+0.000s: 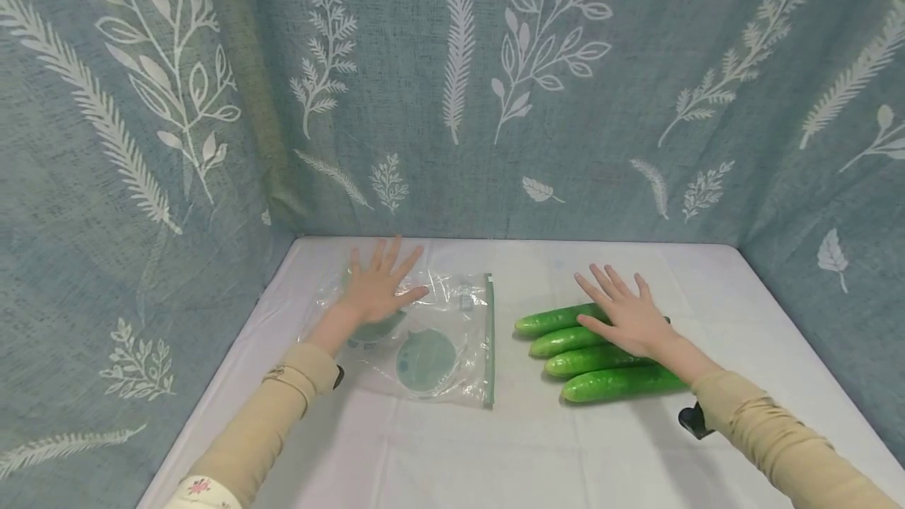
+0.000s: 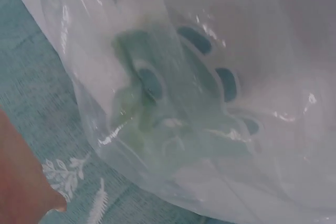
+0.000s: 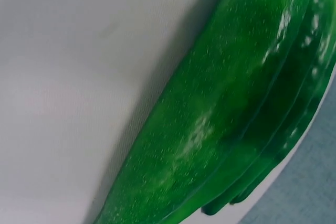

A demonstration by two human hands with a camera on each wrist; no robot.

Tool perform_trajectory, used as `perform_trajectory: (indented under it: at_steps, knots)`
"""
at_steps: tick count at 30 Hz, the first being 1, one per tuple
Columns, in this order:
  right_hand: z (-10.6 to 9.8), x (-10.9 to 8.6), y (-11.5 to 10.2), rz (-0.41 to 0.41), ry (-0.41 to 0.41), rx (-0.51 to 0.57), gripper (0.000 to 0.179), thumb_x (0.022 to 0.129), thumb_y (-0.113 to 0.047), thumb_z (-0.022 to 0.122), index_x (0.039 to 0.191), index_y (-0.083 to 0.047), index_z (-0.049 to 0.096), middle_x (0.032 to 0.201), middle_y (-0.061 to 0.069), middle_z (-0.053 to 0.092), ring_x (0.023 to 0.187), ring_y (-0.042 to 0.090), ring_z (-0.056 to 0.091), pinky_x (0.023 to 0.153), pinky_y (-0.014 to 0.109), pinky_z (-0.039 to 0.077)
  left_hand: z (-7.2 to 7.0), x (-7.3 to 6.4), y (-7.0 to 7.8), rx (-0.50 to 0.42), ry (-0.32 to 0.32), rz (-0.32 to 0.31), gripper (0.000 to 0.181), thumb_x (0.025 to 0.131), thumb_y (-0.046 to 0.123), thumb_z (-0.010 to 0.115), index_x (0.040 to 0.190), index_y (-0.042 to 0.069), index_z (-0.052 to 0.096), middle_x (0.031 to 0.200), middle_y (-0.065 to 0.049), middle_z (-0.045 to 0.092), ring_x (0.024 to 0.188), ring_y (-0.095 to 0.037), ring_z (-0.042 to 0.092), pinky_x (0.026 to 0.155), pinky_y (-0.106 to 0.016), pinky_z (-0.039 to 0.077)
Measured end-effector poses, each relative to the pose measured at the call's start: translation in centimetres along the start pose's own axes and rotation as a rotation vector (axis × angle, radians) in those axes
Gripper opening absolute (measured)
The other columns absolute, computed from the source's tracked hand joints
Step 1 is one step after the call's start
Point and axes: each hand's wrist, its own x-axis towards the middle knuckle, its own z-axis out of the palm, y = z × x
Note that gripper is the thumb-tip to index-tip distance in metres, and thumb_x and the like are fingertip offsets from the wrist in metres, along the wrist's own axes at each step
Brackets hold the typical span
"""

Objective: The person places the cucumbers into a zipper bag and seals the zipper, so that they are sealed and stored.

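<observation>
A clear plastic zip bag (image 1: 452,336) with green printed shapes and a green zip edge lies flat on the table. My left hand (image 1: 378,289) is spread over its far left part, fingers straight; whether it touches the film I cannot tell. Several green cucumbers (image 1: 601,385) lie side by side to the right of the bag. Over their right part my right hand (image 1: 629,319) is spread with straight fingers, hiding some of them. Close up in the right wrist view the cucumbers (image 3: 210,103) fill the right side. The left wrist view shows the bag (image 2: 173,103) and its green print.
A white cloth covers the table (image 1: 481,462). Blue-green curtains (image 1: 424,100) with white leaf patterns stand behind the table and along both sides. A small dark device (image 1: 696,420) sits at the right wrist, below the beige sleeve (image 1: 771,422).
</observation>
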Motion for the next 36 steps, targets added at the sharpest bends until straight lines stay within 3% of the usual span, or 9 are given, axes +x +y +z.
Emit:
perform_trajectory:
  at_steps: [8,17,29,36]
  knots:
    - [0.6,0.3,-1.6,-0.144,0.000,0.045,0.068,0.096,-0.049,0.046,0.152,-0.021,0.020,0.159,0.010,0.018,0.146,0.033,0.017,0.114,0.059,0.011,0.9,0.0,2.2,0.015,-0.009,0.108,0.077,0.092,0.067,0.034,0.153,0.030,0.005,0.161,-0.009,-0.007,0.147,-0.036,-0.006,0.109,-0.071,-0.003]
    - [1.3,0.3,-4.1,-0.271,-0.064,0.145,0.065,0.098,-0.043,0.045,0.151,-0.012,0.023,0.159,0.007,0.020,0.146,0.028,0.019,0.117,0.050,0.018,2.0,-0.5,5.0,0.000,-0.086,0.199,0.077,0.092,0.065,0.037,0.153,0.030,0.006,0.161,-0.006,-0.006,0.147,-0.034,-0.007,0.111,-0.067,-0.007]
    - [2.9,0.5,-7.9,-0.392,-0.156,0.121,0.063,0.099,-0.045,0.041,0.149,-0.008,0.029,0.157,0.004,0.026,0.145,0.025,0.024,0.117,0.046,0.023,3.3,-1.0,7.8,-0.033,-0.190,0.256,0.081,0.089,0.070,0.037,0.153,0.031,0.006,0.161,-0.001,-0.004,0.148,-0.027,-0.007,0.114,-0.063,-0.004]
    - [3.6,0.7,-9.1,-0.449,-0.181,0.032,0.058,0.099,-0.041,0.043,0.145,-0.006,0.036,0.151,0.010,0.037,0.142,0.029,0.031,0.116,0.045,0.025,4.0,-1.1,8.7,-0.037,-0.209,0.311,0.083,0.090,0.067,0.040,0.153,0.022,0.011,0.161,-0.006,0.006,0.148,-0.034,0.006,0.114,-0.064,0.004]
